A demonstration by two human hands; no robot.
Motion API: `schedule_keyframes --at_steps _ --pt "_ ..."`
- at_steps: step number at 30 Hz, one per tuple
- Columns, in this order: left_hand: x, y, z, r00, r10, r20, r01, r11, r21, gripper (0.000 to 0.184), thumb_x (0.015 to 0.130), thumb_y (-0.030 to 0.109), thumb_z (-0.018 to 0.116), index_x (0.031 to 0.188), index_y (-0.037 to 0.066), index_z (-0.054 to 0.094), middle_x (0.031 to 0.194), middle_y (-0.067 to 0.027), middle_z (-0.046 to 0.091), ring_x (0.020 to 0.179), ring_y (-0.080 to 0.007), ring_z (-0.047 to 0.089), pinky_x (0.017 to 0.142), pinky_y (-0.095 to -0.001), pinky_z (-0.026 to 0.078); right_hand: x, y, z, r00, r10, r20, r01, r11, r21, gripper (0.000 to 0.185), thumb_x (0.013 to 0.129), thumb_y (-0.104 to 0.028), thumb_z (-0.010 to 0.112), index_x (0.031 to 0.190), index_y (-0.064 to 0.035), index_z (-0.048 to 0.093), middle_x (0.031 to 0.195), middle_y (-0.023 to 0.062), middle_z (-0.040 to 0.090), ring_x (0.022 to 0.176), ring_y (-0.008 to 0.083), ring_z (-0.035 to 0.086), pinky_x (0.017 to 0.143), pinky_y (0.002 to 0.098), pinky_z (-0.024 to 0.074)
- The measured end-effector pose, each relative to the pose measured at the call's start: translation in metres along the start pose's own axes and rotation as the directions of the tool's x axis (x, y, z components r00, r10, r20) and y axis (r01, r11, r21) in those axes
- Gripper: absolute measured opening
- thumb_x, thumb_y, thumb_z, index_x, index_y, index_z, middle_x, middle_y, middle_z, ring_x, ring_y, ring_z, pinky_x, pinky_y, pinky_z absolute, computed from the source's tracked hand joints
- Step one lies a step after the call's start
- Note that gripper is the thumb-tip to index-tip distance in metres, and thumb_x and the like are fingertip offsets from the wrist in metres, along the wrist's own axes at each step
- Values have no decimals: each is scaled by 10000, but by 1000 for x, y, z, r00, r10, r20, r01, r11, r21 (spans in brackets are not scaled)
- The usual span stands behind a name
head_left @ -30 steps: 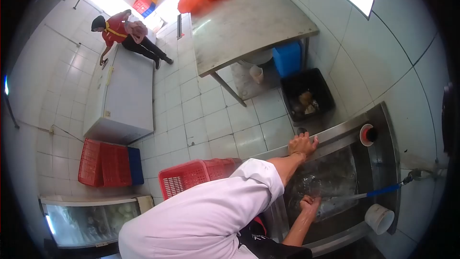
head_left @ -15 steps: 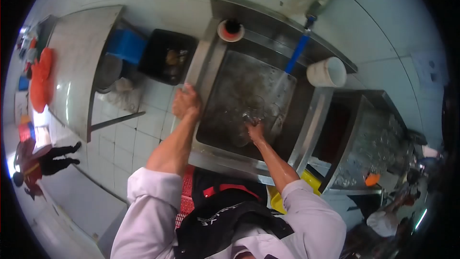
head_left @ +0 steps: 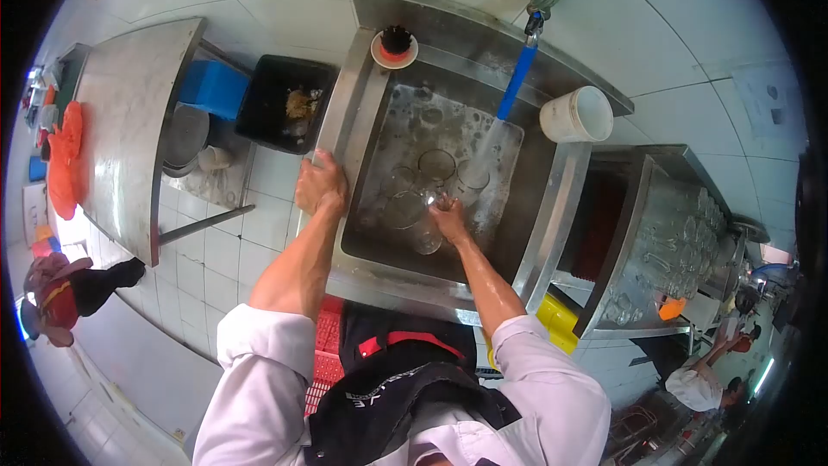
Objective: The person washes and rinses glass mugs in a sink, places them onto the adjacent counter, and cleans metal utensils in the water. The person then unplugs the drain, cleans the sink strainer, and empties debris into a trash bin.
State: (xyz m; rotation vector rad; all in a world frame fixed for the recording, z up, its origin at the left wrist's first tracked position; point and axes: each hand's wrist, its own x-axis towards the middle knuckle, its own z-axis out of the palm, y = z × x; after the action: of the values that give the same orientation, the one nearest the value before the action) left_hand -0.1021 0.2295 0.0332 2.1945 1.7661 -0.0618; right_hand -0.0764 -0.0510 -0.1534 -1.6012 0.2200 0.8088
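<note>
My right hand (head_left: 448,217) is down in the metal sink (head_left: 539,233), its fingers closed on a clear glass (head_left: 431,198). Several other round glasses (head_left: 437,164) lie around it at the bottom, in water. A blue hose end (head_left: 517,82) at the back right sends a stream of water (head_left: 490,151) into the basin. Curled over the sink's left edge, my left hand (head_left: 321,183) grips the rim; part of its fingers is hidden.
A white bucket (head_left: 573,116) stands on the right ledge, and a dark-bristled brush (head_left: 397,41) sits in a small dish at the back left. Left is a black bin (head_left: 285,103) with scraps. Glassware (head_left: 673,242) crowds the right counter. Other people (head_left: 699,384) are farther off.
The camera view has shifted and sharpened, and the glasses in the water show more clearly. My right hand stays low in the sink and my left hand stays at its left edge.
</note>
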Motion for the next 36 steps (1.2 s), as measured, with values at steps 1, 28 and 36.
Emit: schedule_keyframes --at_steps 1,28,36 --pt "0 0 0 1000 3 7 -3 1000 6 639 961 569 313 1089 50 664 1059 -220 704 983 -421 673 833 -518 503 3 -1 0 1000 -15 11 15 1000 -8 415 803 -26 695 1180 87 560 1089 78 640 964 139 604 795 291 506" --pt "-2 4 -5 997 -18 75 20 999 -30 637 966 570 321 1117 48 653 1101 -231 693 1046 -437 650 878 -527 479 -18 -51 12 984 -180 -12 181 982 55 69 833 -29 660 799 -77 624 728 -67 567 645 53 503 555 256 385" --pt "1 1 1 1000 -9 29 9 1000 1 639 967 566 318 1098 48 667 1040 -228 706 992 -416 669 835 -513 501 -34 -48 7 962 -229 -149 237 971 36 221 866 -29 645 691 -116 541 650 -99 481 570 25 434 487 241 316"
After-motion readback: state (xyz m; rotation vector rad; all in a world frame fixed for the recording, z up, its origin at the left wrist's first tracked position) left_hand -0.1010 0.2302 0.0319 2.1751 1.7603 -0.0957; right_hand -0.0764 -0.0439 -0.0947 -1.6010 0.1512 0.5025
